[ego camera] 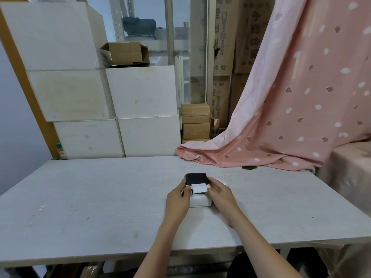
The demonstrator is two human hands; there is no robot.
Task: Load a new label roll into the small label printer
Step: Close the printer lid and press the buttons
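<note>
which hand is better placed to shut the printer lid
Probably the right hand: its fingers reach up beside the black lid. The left hand grips lower on the printer, steadying it.

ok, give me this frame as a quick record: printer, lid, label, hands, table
printer: small white label printer, near the middle of the table
lid: black lid, tilted open at the back
label: white label strip showing at the opening
left hand: left hand against the printer's left side
right hand: right hand against its right side
table extras: pink patterned cloth draped onto the far right edge
</note>
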